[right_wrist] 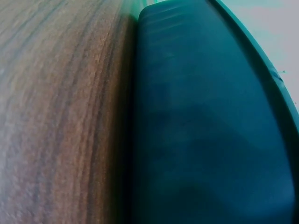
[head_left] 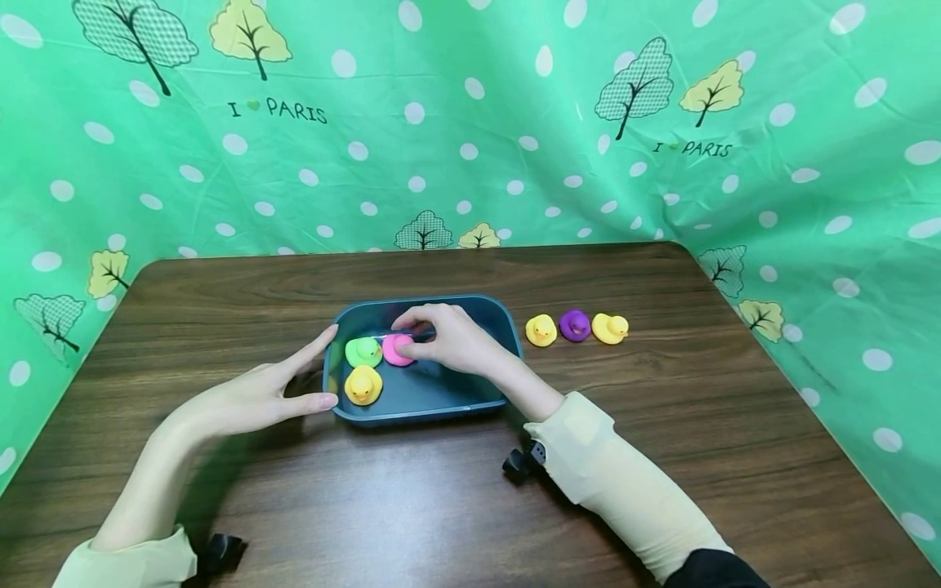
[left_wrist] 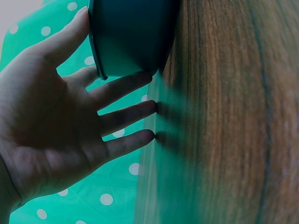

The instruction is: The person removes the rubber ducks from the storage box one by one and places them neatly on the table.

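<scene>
A dark blue rectangular tray (head_left: 441,412) sits on the table, a green rubber duck (head_left: 363,352) and a yellow rubber duck (head_left: 363,385) in its left end. Beside the green one is a pink rubber duck (head_left: 397,349), which my right hand (head_left: 448,336) pinches inside the tray. My left hand (head_left: 257,395) touches the tray's left end, thumb and forefinger spread to its two corners. In the left wrist view, the fingers of that hand are straight and fanned beside the tray wall (left_wrist: 131,37). The right wrist view shows the tray's outer side (right_wrist: 201,112) but no hand.
Right of the tray, on the wooden table (head_left: 412,498), stand a yellow duck (head_left: 541,331), a purple duck (head_left: 575,326) and another yellow duck (head_left: 610,328) in a row. A green dotted cloth (head_left: 441,98) hangs behind the table.
</scene>
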A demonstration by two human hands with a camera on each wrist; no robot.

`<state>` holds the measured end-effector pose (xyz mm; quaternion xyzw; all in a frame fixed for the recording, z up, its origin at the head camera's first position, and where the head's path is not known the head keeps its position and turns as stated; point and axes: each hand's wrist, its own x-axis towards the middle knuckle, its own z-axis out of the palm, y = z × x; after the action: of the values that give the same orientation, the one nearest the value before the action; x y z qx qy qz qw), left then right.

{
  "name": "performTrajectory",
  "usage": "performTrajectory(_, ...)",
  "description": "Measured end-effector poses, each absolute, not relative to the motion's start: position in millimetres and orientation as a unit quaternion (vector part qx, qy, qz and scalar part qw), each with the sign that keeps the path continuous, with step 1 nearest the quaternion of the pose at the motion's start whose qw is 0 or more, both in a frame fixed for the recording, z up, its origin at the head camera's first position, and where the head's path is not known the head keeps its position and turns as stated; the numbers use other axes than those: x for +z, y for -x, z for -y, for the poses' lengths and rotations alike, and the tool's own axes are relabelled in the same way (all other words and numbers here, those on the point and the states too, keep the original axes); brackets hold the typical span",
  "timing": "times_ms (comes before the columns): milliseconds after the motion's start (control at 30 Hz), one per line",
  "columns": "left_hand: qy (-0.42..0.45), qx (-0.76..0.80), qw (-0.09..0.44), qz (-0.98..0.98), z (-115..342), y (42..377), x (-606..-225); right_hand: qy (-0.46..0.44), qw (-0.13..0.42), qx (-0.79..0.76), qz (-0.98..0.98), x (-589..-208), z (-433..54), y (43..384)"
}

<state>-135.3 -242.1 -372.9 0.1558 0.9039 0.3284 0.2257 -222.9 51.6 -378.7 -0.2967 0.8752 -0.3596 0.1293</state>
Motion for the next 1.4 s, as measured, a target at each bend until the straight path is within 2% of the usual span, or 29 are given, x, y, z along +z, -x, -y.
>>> performTrajectory(1400, -0.153, 0.33, 0.228, -0.903, 240.4, 135.0, -371.8, 0.293, 0.149, -0.325, -0.887, -383.5, -51.1, 223.6)
